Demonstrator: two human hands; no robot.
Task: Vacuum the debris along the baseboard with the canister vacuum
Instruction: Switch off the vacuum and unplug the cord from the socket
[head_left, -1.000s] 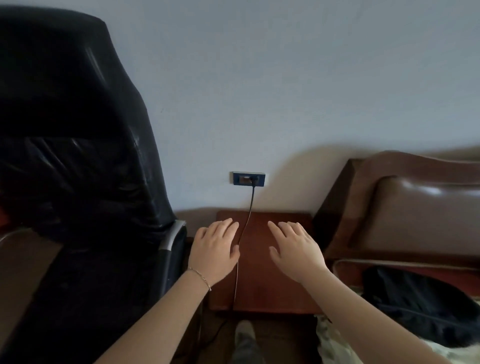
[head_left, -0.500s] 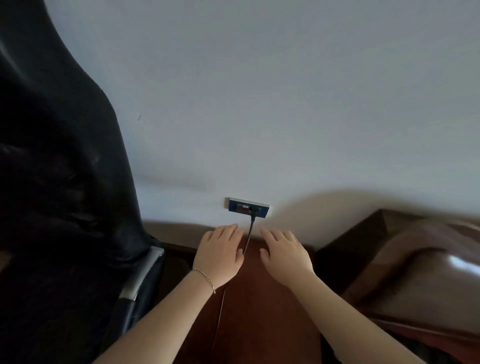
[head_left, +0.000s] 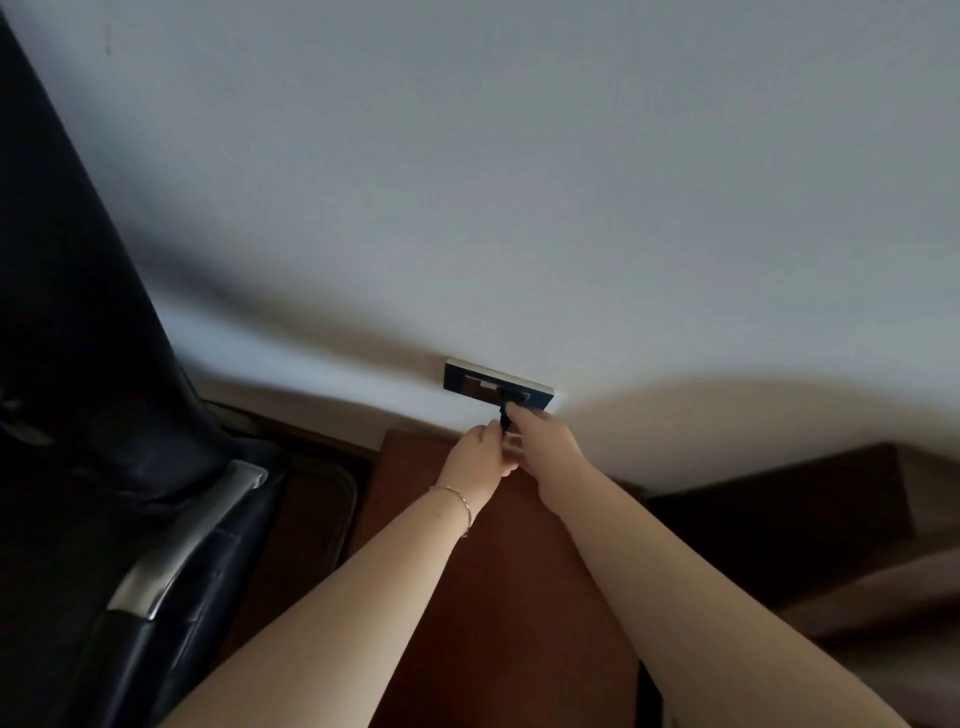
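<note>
Dim room, brown wood counter (head_left: 493, 597) under both forearms, set vs the wall. L hand (head_left: 480, 457) curls its fingers round the black plug (head_left: 503, 418); R hand (head_left: 545, 449) pinches it from the other side. Plug sits in the blue outlet (head_left: 496, 388) just above. Black chair (head_left: 104, 415) on the left, dark headboard (head_left: 779, 493) on the right.

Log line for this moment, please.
stage: plug in wall socket | left hand: pinches plug | right hand: pinches plug | vacuum: not in view
</note>
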